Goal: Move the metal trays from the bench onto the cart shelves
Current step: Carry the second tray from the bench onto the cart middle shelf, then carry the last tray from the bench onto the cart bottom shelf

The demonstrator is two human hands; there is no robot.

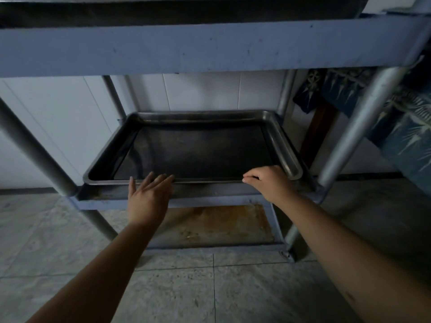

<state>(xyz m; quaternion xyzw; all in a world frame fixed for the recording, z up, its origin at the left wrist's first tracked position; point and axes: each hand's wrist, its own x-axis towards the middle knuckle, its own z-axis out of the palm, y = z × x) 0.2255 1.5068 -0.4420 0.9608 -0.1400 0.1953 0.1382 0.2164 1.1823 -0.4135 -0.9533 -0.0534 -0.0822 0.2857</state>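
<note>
Head view. Item: metal tray (196, 150), lying flat on the cart's middle shelf (130, 194), near rim overhanging slightly, likely not yet pushed home. Left hand (149, 197): fingers spread, tips against the near rim, placed to push. Right hand (268, 183): curled, pinching the rim to steady it. Bottom shelf (221, 224): rust-stained.

Top shelf (210, 50): the upper edge is cutting it off.
Right hand (270, 183): your curled fingers are hiding the tray's near rim.
</note>
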